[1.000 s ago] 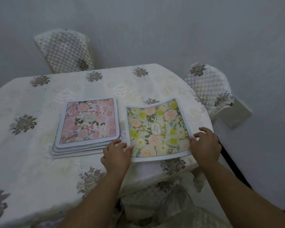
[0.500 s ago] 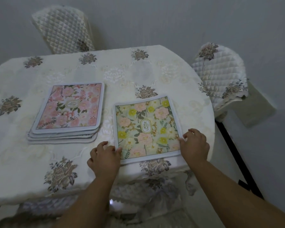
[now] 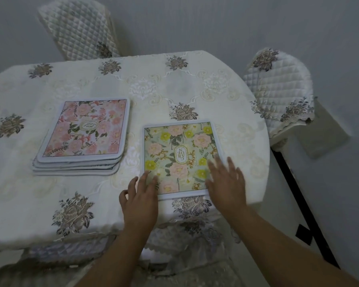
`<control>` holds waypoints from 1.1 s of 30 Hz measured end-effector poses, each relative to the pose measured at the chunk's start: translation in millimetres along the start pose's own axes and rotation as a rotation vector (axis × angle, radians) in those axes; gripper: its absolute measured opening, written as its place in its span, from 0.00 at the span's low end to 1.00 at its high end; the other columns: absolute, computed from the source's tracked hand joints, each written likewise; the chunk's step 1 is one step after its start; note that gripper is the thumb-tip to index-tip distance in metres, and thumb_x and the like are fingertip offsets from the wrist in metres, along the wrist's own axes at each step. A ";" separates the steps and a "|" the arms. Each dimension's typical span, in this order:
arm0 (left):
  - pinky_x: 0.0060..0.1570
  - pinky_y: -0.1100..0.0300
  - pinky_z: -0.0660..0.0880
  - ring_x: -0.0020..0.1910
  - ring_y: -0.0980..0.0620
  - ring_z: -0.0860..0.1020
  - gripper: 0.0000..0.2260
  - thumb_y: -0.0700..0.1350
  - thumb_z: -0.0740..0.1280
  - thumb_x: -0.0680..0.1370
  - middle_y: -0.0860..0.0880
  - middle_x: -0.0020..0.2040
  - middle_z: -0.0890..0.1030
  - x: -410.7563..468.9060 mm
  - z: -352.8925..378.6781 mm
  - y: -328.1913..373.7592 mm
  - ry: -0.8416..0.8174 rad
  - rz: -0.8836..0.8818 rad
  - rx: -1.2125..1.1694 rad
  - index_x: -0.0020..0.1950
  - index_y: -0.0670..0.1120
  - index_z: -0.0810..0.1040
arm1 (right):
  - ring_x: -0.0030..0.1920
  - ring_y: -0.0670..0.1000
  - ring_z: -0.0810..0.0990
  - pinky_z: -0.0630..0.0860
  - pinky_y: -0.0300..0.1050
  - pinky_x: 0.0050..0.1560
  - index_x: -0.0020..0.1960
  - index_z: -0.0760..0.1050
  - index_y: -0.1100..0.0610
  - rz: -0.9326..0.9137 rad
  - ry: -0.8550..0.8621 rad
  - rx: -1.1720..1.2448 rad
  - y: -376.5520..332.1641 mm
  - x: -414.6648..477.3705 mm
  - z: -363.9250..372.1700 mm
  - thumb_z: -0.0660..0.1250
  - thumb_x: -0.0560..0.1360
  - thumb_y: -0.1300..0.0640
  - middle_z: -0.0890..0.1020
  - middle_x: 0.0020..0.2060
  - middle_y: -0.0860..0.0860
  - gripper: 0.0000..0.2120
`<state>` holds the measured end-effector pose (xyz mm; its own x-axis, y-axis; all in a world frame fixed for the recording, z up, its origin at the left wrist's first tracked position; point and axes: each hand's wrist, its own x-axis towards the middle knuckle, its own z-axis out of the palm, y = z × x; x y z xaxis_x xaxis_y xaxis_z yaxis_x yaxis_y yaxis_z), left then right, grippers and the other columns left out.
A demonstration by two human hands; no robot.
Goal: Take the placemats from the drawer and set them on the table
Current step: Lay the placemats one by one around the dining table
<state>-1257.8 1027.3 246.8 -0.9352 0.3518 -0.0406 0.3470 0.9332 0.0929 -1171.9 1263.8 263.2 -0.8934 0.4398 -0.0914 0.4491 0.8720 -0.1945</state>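
Observation:
A green placemat (image 3: pixel 179 154) with pink and yellow flowers lies flat near the table's front right edge. My left hand (image 3: pixel 140 195) rests with straight fingers on its near left corner. My right hand (image 3: pixel 226 181) lies flat on its near right corner, fingers spread and blurred. To the left sits a stack of several placemats (image 3: pixel 81 137), the top one pink and floral. Neither hand touches the stack.
The round table (image 3: pixel 153 83) wears a cream embroidered cloth with grey flowers. One quilted chair (image 3: pixel 77 27) stands at the back left, another quilted chair (image 3: pixel 278 92) at the right by the grey wall.
Both hands have let go of the green placemat's near corners and now lie flat on it with fingers straight. The placemat has settled flat on the cloth.

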 end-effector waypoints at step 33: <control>0.74 0.41 0.43 0.79 0.49 0.40 0.29 0.60 0.39 0.82 0.53 0.81 0.43 194.7 3.8 60.2 -0.185 0.101 -0.012 0.80 0.50 0.41 | 0.77 0.52 0.32 0.35 0.61 0.75 0.80 0.43 0.48 -0.026 -0.098 0.007 -25.2 179.9 3.8 0.38 0.81 0.38 0.45 0.80 0.43 0.30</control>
<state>-1418.7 1152.2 240.7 -0.8664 0.4519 -0.2127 0.4363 0.8920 0.1178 -1344.0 1320.2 248.0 -0.9012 0.3936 -0.1813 0.4260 0.8813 -0.2045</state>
